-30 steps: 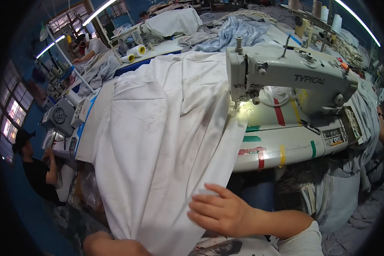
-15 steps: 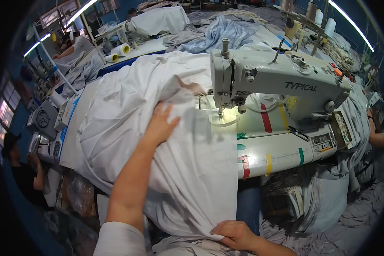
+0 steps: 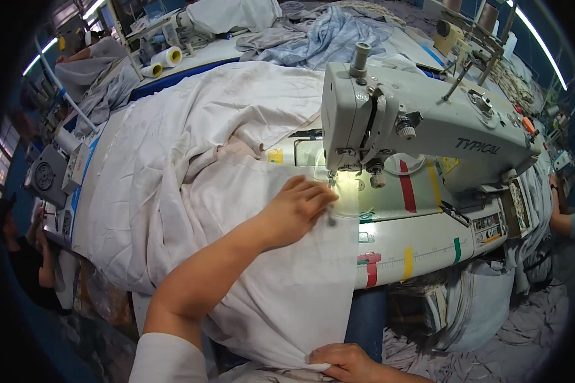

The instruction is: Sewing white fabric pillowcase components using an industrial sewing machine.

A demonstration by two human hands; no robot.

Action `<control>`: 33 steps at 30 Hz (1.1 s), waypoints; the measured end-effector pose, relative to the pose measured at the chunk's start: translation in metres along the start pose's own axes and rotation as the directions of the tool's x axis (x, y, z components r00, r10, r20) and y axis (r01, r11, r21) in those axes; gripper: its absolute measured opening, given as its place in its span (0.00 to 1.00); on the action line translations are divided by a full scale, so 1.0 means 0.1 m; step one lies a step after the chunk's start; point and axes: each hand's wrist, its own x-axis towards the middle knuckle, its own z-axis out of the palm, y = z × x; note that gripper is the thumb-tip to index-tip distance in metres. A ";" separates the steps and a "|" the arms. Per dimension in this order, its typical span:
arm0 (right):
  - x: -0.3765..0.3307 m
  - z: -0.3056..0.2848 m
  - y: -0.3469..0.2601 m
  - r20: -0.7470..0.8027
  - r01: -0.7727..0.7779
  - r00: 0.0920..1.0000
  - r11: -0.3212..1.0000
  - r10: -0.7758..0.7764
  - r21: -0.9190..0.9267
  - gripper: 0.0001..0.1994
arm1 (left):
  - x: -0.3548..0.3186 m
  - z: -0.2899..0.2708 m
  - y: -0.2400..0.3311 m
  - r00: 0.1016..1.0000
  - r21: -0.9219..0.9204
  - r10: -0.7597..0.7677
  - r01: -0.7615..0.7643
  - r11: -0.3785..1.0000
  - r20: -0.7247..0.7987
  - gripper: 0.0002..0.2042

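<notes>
A large white cloth (image 3: 249, 210) spreads over the left part of the sewing table and hangs down its front, its right edge running along the needle area. My left hand (image 3: 300, 207) lies on the cloth just left of the presser foot (image 3: 333, 179), fingers stretched out and slightly bent toward it. The lit needle area belongs to a pale sewing machine (image 3: 421, 115). Low down at the front, my right hand (image 3: 345, 362) pinches the hanging edge of the same cloth. The thumb and fingers there are closed on it.
Colored tape strips (image 3: 407, 185) mark the machine bed. A small parts tray (image 3: 489, 228) sits at its right. Behind lie heaped blue-grey fabrics (image 3: 335, 41) and thread cones (image 3: 167, 57). A person (image 3: 32, 249) is at the far left, and another person's arm (image 3: 561, 214) shows at right.
My left hand has moved right and down across the cloth to the presser foot. The cloth's raised fold has dropped back to the left. My right hand keeps its grip at the front edge.
</notes>
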 end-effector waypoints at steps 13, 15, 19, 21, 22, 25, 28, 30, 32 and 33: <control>0.05 -0.29 0.08 0.033 -0.015 0.999 0.995 0.012 0.099 0.07 | -0.32 -0.19 -0.04 0.878 -0.141 0.130 -0.072 0.987 0.461 0.24; 0.14 -0.32 0.10 0.019 0.009 1.000 0.994 -0.011 0.106 0.06 | -0.27 -0.19 -0.16 0.885 -0.112 0.153 -0.115 0.987 0.439 0.24; 0.34 -0.39 0.12 -0.015 0.046 0.999 0.995 -0.045 0.089 0.06 | -0.12 -0.23 -0.42 0.898 -0.113 0.107 -0.064 0.992 0.427 0.22; 0.43 -0.42 0.13 -0.034 0.066 0.997 0.992 -0.063 0.111 0.07 | -0.01 -0.25 -0.56 0.906 -0.157 0.064 0.003 0.988 0.418 0.22; 0.46 -0.43 0.13 -0.031 0.066 0.998 0.991 -0.063 0.112 0.07 | 0.04 -0.25 -0.63 0.906 -0.185 0.021 0.064 0.981 0.423 0.21; 0.54 -0.44 0.10 -0.036 0.080 0.996 0.994 -0.078 0.080 0.07 | 0.26 -0.03 -0.79 0.917 -0.153 -0.168 0.236 0.960 0.362 0.17; 0.62 -0.46 0.05 -0.033 0.112 0.993 0.991 -0.109 0.078 0.07 | 0.46 0.32 -0.88 0.954 -0.017 -0.287 0.290 0.957 0.090 0.12; 0.69 -0.50 0.01 -0.017 0.137 0.990 0.990 -0.137 -0.017 0.07 | 0.55 0.44 -0.99 0.968 0.080 -0.185 0.201 0.976 -0.171 0.10; 0.78 -0.57 -0.04 -0.019 0.143 0.990 0.989 -0.143 -0.027 0.07 | 0.70 0.48 -1.16 0.976 -0.030 -0.213 0.212 0.977 -0.035 0.08; 0.82 -0.61 -0.06 -0.016 0.153 0.988 0.988 -0.154 -0.037 0.07 | 0.76 0.49 -1.23 0.969 -0.224 -0.246 0.238 0.945 -0.009 0.08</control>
